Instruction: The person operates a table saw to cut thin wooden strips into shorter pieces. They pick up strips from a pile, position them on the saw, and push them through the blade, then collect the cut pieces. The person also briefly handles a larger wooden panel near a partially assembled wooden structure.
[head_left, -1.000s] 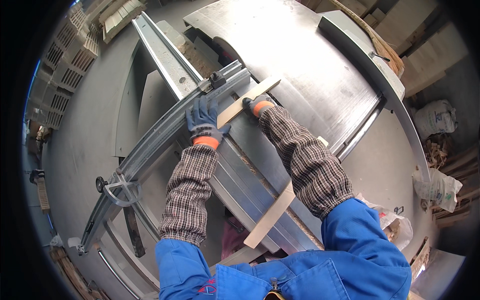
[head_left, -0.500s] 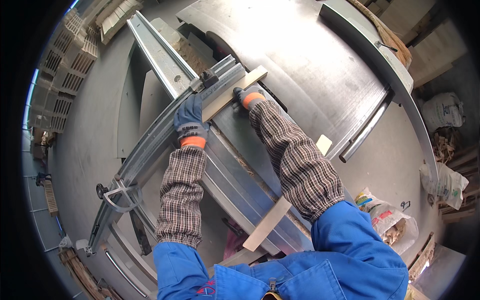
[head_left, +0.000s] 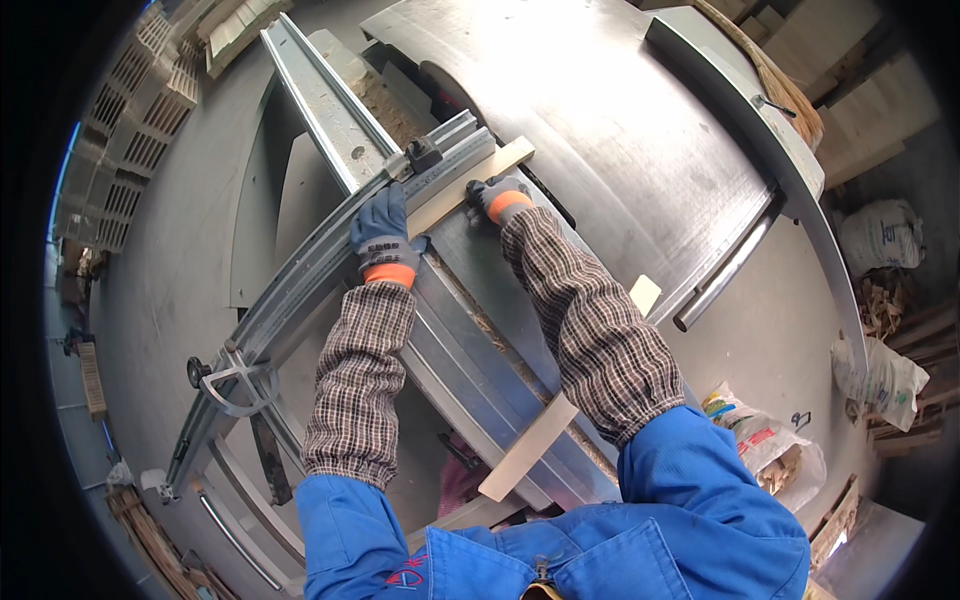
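Observation:
A pale wooden board [head_left: 450, 208] lies on the metal sliding table of a panel saw, along the aluminium fence [head_left: 462, 150]. My left hand [head_left: 384, 234], in a grey-blue glove with an orange cuff, lies with its fingers over the fence, its thumb at the board's near end. My right hand [head_left: 499, 197], gloved alike, has its curled fingers on the board's right edge, nearer the far end. A black clamp-like stop [head_left: 422, 153] sits on the fence just ahead of my left hand.
Another wooden strip [head_left: 530, 447] lies across the table near my body, and a small wood offcut [head_left: 644, 294] rests by my right forearm. The broad steel saw table [head_left: 640, 130] spreads to the right, bordered by a long rip fence [head_left: 745, 115]. Bags of scrap [head_left: 775, 445] stand on the floor.
The view has shifted slightly. My left thumb now sticks out further at the board's near end. Both hands stay by the board, which keeps its place along the fence.

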